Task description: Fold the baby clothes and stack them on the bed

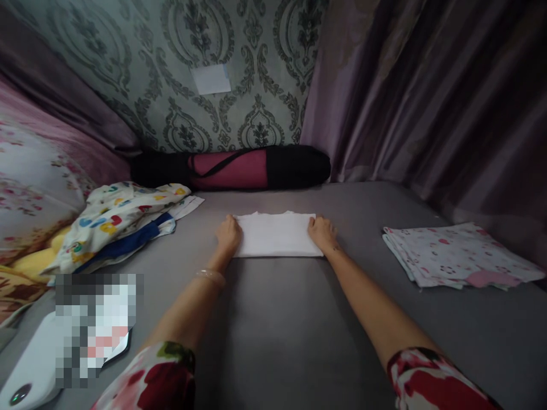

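A white folded cloth (276,236) lies flat as a neat rectangle on the grey sheet (277,319), its far edge slightly uneven. My left hand (229,232) is closed on the cloth's left end, fingers curled at its far corner. At the opposite end, my right hand (323,232) grips the right far corner in the same way. Both arms stretch forward over the sheet, and a pale bangle circles my left wrist. The fingertips are partly hidden by the backs of the hands.
Folded floral cloths (459,256) form a stack at right. Patterned clothes (128,210) lie heaped at left beside a pillow (34,176). A black-and-maroon long bag (231,169) rests against the wall. A white device (32,364) sits near left, beside a blurred-out item.
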A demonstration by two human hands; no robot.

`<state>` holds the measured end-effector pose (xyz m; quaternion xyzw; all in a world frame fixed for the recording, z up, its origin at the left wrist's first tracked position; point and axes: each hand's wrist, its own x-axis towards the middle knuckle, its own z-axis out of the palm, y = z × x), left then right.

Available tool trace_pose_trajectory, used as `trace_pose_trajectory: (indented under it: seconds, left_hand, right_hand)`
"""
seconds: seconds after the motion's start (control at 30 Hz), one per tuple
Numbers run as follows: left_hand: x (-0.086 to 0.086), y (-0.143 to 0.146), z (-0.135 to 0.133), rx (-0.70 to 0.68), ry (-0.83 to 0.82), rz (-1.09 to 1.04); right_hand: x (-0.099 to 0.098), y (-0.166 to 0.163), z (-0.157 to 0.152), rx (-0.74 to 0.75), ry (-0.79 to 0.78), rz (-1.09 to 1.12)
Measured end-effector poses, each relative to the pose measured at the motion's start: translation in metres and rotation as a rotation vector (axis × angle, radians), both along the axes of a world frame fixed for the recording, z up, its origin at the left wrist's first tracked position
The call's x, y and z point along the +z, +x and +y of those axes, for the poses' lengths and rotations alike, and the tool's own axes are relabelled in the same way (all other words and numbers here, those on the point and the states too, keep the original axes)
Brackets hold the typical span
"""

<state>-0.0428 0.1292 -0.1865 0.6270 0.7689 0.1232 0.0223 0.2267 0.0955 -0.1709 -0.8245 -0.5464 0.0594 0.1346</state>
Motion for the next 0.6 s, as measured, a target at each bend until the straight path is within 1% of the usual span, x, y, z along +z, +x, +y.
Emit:
trace_pose_trajectory:
  seconds: [0.1, 0.2, 0.23, 0.3, 0.37, 0.43, 0.47, 0.53, 0.57, 0.6]
  left_hand:
    - [0.000, -0.003, 0.005, 0.029, 0.003, -0.062]
    - [0.006, -0.008, 0.005, 0.069, -0.037, -0.169]
    - [0.009, -0.009, 0.003, 0.072, -0.027, -0.187]
    - [0.016, -0.010, -0.005, 0.039, 0.064, -0.149]
    - [0.021, -0.006, -0.016, -0.043, 0.180, -0.055]
    - [0.023, 0.005, -0.028, -0.187, 0.213, 0.012]
    - [0.022, 0.012, -0.033, -0.277, 0.198, 0.025]
    - [0.016, 0.029, -0.041, -0.454, 0.149, 0.036]
    - [0.012, 0.037, -0.043, -0.514, 0.128, 0.043]
    - [0.008, 0.045, -0.046, -0.545, 0.112, 0.052]
  right_hand:
    - [0.000, 0.003, 0.004, -0.003, -0.009, 0.022]
    - [0.004, 0.013, 0.007, 0.029, -0.058, 0.080]
    - [0.006, 0.016, 0.007, 0.047, -0.080, 0.101]
    - [0.011, 0.021, 0.004, 0.065, -0.112, 0.127]
    - [0.016, 0.017, -0.004, 0.074, -0.067, 0.098]
    - [0.018, 0.004, -0.013, 0.146, 0.036, 0.038]
    - [0.017, -0.006, -0.017, 0.225, 0.088, 0.007]
    - [0.014, -0.030, -0.024, 0.434, 0.148, -0.042]
    - [0.010, -0.041, -0.027, 0.530, 0.150, -0.059]
    - [0.007, -0.051, -0.028, 0.606, 0.145, -0.075]
